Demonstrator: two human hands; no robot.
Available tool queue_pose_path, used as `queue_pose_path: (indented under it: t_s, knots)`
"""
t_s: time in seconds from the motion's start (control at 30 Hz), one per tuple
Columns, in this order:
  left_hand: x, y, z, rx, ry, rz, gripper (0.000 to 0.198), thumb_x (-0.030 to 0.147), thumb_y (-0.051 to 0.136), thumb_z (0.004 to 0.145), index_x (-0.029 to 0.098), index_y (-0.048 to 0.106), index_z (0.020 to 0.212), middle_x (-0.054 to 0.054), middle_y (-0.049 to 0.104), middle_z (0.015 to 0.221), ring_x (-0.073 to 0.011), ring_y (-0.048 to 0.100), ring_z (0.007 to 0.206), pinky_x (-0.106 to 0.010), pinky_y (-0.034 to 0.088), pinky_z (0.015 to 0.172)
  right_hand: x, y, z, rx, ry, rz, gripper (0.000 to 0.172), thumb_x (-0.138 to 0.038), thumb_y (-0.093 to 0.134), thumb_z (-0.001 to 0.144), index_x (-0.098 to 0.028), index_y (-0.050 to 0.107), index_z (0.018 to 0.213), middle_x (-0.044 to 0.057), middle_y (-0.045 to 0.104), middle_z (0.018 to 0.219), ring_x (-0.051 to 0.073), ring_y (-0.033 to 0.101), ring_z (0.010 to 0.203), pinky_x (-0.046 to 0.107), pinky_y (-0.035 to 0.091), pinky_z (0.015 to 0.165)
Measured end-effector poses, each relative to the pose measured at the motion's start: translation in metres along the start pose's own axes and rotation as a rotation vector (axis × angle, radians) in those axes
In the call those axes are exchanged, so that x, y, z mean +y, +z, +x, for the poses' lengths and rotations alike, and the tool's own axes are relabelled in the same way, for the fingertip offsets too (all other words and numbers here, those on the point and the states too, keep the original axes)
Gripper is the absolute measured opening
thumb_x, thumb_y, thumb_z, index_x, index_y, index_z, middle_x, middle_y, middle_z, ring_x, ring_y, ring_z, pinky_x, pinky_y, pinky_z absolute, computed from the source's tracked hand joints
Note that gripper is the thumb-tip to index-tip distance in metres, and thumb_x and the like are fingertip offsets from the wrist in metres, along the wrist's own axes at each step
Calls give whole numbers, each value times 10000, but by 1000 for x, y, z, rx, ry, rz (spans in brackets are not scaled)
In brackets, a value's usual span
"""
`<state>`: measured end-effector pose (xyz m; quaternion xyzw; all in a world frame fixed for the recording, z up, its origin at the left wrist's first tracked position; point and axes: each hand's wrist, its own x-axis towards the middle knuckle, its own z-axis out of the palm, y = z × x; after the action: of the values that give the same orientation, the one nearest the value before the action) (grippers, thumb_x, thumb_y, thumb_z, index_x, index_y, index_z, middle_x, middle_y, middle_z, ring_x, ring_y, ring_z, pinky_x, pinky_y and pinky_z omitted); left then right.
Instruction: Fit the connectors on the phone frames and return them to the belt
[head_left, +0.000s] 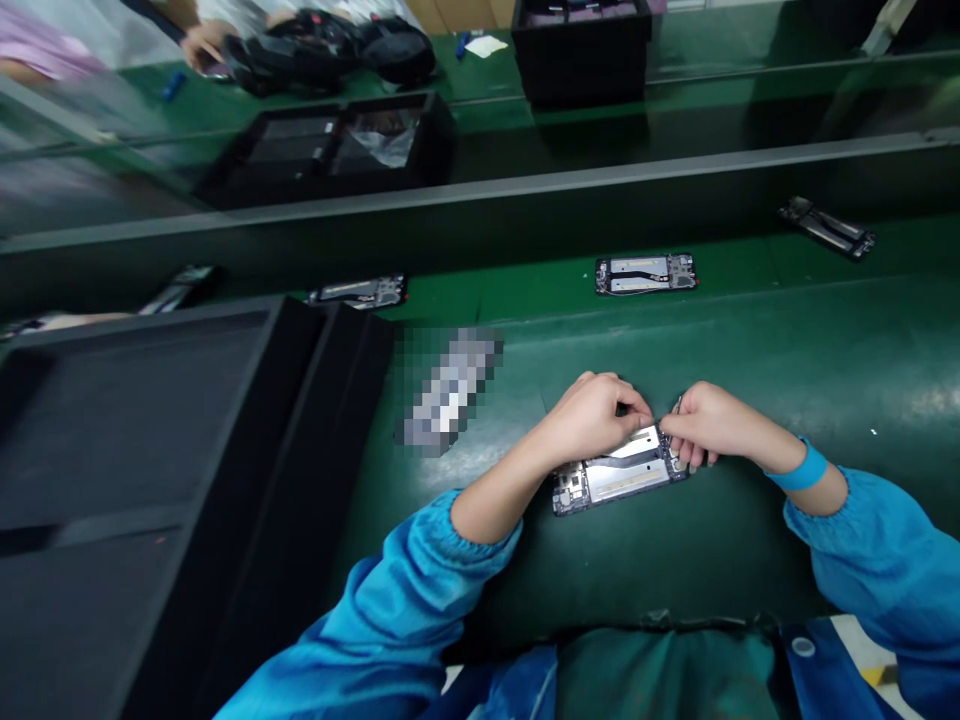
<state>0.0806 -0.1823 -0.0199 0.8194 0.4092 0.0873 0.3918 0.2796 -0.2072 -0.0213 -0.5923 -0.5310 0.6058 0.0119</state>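
An opened phone (pixel 626 475) lies at a slight slant on the green bench, its silver inner plate and dark ribbon cable facing up. My left hand (pixel 596 415) reaches over its far edge, thumb and forefinger pinched together near the far right corner. At the right end of the phone is my right hand (pixel 701 425), with thumb and forefinger closed close to the left fingertips and the other fingers curled against the phone's end. Something small and dark shows by the right forefinger. Whatever the fingertips pinch is too small to name.
Other opened phones lie along the far strip, one (pixel 646 274) straight ahead and another (pixel 827 228) to the right. A black tray (pixel 292 400) fills the left side. Beyond a low divider (pixel 480 200) stand a black box (pixel 583 55) and a co-worker's hand (pixel 206 45).
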Motion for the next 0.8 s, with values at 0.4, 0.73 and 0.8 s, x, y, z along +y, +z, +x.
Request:
queue_pose_path:
  t_s: [0.4, 0.73, 0.8]
  knots:
    - [19, -4, -6, -59, -135, 172, 119, 275, 669, 824, 214, 717, 915, -19, 723, 870, -193, 641, 789, -300, 437, 722, 2, -1, -1, 3, 7, 31, 323, -147, 546, 864, -135, 665, 563, 68, 678, 540, 147, 654, 456, 154, 462, 356]
    - [15, 12, -29, 52, -148, 194, 111, 257, 532, 977, 189, 614, 945, -33, 678, 863, -205, 612, 817, -334, 405, 779, 24, -11, -18, 474, -493, 44, 276, -238, 499, 925, -193, 767, 974, 39, 752, 973, 207, 679, 932, 279, 496, 842]
    - [14, 12, -29, 71, -158, -15, 148, 272, 519, 980, 198, 643, 1011, -2, 679, 797, -169, 596, 722, -293, 413, 713, 22, -5, -20, 401, -464, -21, 233, -266, 537, 923, -197, 758, 911, 22, 741, 904, 202, 666, 847, 266, 477, 751]
